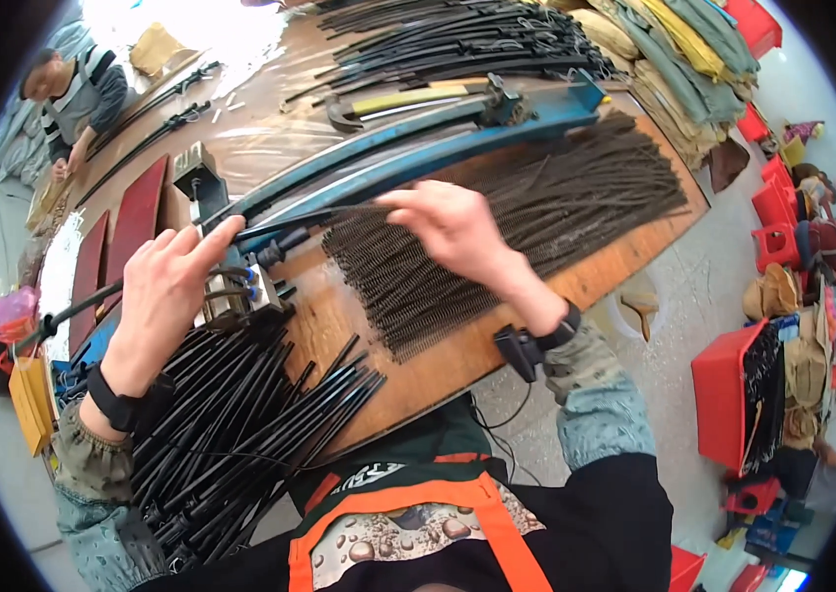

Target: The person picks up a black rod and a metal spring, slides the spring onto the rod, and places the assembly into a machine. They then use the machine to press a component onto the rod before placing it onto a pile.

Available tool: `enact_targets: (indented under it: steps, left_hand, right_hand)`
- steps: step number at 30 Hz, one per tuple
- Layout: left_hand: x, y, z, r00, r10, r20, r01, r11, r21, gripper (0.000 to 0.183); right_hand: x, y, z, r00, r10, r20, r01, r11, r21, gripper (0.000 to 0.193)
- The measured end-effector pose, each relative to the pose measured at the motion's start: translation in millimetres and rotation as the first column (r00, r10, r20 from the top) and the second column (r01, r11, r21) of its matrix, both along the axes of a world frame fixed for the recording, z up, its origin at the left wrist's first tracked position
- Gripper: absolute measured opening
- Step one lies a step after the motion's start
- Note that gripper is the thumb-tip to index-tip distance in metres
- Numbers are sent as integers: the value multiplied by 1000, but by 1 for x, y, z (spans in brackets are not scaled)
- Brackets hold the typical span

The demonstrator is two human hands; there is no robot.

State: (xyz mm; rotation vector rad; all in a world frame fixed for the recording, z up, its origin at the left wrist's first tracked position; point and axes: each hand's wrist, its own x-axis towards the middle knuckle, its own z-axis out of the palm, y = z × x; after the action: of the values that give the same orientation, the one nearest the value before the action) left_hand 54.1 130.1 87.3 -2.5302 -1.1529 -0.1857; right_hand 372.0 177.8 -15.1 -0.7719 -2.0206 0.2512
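My left hand [166,286] is closed round a long black tube [90,301], which slants from the lower left up past the blue fixture. A thin dark rod [324,213] runs on from its right end. My right hand [448,232] pinches the tip of that rod between thumb and fingers, above a broad pile of long dark coil springs [527,197]. Below my left hand is a small metal clamp block [258,296] with blue fittings. How the rod meets the tube is hidden by my left fingers.
A long blue metal fixture [418,163] crosses the table, with a hammer [403,102] behind it. Many black tubes [230,424] lie at the near left, more black rods [457,49] at the back. Another person [82,94] works at far left. A red bin [729,395] stands at right.
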Motion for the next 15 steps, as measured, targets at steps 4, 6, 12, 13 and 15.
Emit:
enact_targets:
  steps: [4,6,12,13,15]
  left_hand:
    - [-8,-16,4,999,-6,42,6,1000,7,45]
    - [-18,-18,7,996,49,77,-51,998,28,46]
    - [-33,-28,-1,991,40,129,-41,999,5,45]
    - [-37,-31,0,990,46,134,-48,999,9,44]
    - [-40,-35,-1,988,59,140,-61,998,11,44]
  right_hand:
    - [-49,-15,13,977,87,-193,-69,993,98,33]
    - [-34,-11,8,995,20,-94,-10,994,106,34]
    - [-82,-26,19,996,83,-12,-79,977,196,29]
    - [-83,-25,17,996,90,-11,-86,977,194,29]
    - [-75,-14,10,1000,12,-12,-10,994,111,30]
